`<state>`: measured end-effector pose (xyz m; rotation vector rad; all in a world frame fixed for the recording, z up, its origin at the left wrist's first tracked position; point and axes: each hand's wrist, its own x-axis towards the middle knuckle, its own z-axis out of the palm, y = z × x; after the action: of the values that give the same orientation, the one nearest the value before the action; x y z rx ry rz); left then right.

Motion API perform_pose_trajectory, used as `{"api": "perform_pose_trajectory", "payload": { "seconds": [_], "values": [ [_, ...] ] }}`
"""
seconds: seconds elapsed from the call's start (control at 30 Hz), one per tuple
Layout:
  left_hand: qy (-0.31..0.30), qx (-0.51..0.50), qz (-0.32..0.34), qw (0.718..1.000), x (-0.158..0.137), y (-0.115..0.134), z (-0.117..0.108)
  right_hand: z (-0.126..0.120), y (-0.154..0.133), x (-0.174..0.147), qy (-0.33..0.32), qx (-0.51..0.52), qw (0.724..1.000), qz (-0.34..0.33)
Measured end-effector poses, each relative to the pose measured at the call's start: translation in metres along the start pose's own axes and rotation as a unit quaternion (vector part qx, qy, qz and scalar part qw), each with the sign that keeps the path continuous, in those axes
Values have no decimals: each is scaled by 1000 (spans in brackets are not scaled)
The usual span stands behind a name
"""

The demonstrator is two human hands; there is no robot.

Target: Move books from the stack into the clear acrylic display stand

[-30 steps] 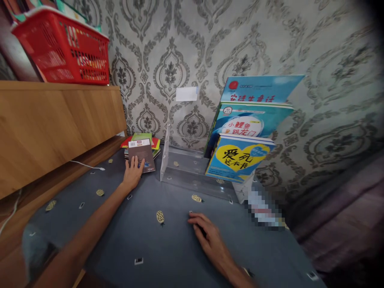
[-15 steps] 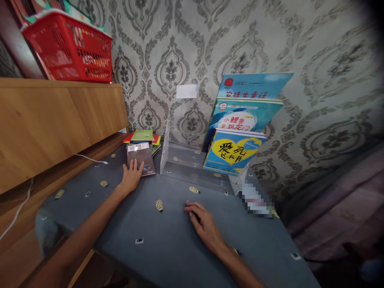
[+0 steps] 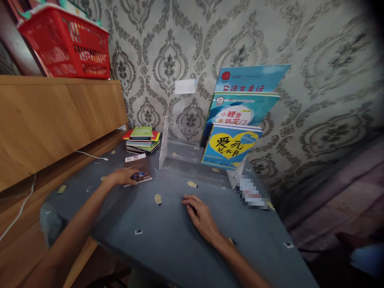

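Lying on the blue-grey tablecloth (image 3: 168, 224), left of centre, is a brown book (image 3: 145, 170) with a white label strip along its far edge. My left hand (image 3: 124, 176) grips it by its left side, fingers over the cover; its underside is hidden. Just behind it rises a stack of thin books (image 3: 142, 140), a green one on top. My right hand (image 3: 202, 220) rests on the cloth, empty, fingers loosely bent and thumb apart. Beyond it stands a clear acrylic rack (image 3: 193, 170), holding a blue-and-yellow book (image 3: 231, 148) and teal books (image 3: 247, 104) upright in tiers at its right.
A wooden cabinet (image 3: 60, 132) borders the table's left side, with a red basket (image 3: 64, 44) on top. A white cable (image 3: 93, 155) reaches onto the cloth. Right of the rack lies a pixelated item (image 3: 252, 192). Patterned wallpaper (image 3: 169, 60) covers the wall behind.
The brown book has come off the front of the stack toward me and now lies flatter on the cloth. My left hand moved with it, shifting to its left side. My right hand stays put.
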<state>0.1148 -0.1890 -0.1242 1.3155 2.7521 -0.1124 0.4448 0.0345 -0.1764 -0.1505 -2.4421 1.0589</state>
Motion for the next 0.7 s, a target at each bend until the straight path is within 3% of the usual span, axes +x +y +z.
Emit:
{"api": "perform_pose_trajectory", "payload": {
  "seconds": [0.17, 0.3, 0.7],
  "values": [
    [26, -25, -65, 997, 45, -15, -14, 1, 1, 0, 1, 2, 1000, -1],
    [61, -36, -120, 990, 66, -10, -2, 1, 0, -1, 6, 1, 1000, 1],
    [143, -27, -113, 983, 53, 2, 27, 4, 3, 0, 15, -3, 1000, -9]
  ]
}}
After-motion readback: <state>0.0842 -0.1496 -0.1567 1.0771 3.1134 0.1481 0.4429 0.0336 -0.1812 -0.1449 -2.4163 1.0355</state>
